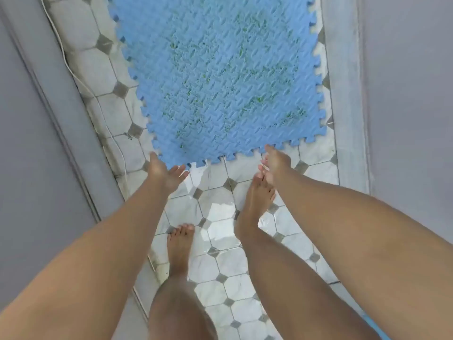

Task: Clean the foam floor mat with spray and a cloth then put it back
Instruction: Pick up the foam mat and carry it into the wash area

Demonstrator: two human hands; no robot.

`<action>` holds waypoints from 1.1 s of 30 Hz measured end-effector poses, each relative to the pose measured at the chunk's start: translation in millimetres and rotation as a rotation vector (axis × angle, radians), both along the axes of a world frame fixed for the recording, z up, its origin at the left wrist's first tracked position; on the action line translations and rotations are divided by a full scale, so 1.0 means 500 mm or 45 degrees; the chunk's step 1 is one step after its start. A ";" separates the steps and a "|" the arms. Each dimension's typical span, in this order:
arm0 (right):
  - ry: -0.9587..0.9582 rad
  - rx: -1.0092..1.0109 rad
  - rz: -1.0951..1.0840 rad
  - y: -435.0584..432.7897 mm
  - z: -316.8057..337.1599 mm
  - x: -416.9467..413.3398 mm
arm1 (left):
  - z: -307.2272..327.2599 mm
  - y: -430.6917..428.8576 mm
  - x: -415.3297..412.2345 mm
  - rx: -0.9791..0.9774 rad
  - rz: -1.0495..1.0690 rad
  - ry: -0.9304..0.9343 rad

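On the tiled floor (220, 263) a blue foam mat (220, 77) is laid flat; just beside its near edge, the left hand (165, 174) and right hand (274, 163) are held wide, empty.

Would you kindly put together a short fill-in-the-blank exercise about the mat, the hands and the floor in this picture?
1. The foam mat with jigsaw edges is ____ in colour.
2. Both the left hand and the right hand are ____, holding nothing.
3. The mat's middle shows patches of ____ staining.
4. The person's feet on the tiled floor are ____, without shoes.

Missing words: blue; empty; green; bare
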State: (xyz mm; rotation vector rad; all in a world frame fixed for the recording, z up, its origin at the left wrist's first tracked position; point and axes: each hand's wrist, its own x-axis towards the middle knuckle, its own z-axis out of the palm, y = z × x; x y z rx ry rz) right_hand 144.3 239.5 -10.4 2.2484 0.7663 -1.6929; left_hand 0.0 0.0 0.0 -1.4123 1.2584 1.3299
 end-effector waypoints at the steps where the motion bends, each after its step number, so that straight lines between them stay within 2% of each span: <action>1: -0.038 0.007 -0.002 0.006 -0.031 -0.007 | -0.034 -0.003 -0.002 0.034 0.053 -0.026; 3: -0.106 0.058 -0.042 0.025 -0.096 -0.013 | -0.102 -0.009 0.003 0.083 0.108 -0.097; 5: -0.074 0.099 -0.091 0.050 -0.168 -0.009 | -0.138 0.000 0.021 0.025 0.174 -0.098; 7: -0.103 0.100 -0.048 0.086 -0.298 0.028 | -0.151 0.013 0.040 -0.003 0.235 -0.079; 9: -0.091 0.109 -0.179 0.108 -0.350 0.042 | -0.154 0.029 0.056 0.002 0.299 -0.062; 13: -0.022 0.138 -0.366 0.074 -0.209 -0.007 | -0.152 0.031 0.083 0.004 0.439 0.012; 17: 0.025 0.137 -0.417 0.082 -0.204 0.004 | -0.136 0.025 0.082 -0.043 0.445 0.027; 21: -0.055 0.151 -0.355 0.095 -0.182 -0.005 | -0.130 0.035 0.075 -0.044 0.362 0.029; 23: 0.048 0.124 -0.353 0.093 -0.166 -0.007 | -0.118 0.050 0.065 -0.036 0.327 0.021; 28: 0.185 0.034 -0.483 0.067 -0.092 0.017 | -0.039 0.077 0.053 -0.073 0.173 -0.057; 31: 0.212 -0.039 -0.583 0.031 0.009 0.028 | 0.039 0.050 0.058 -0.071 0.101 -0.082; 33: 0.213 -0.064 -0.701 0.003 0.094 0.037 | 0.099 0.017 0.064 -0.078 0.161 -0.042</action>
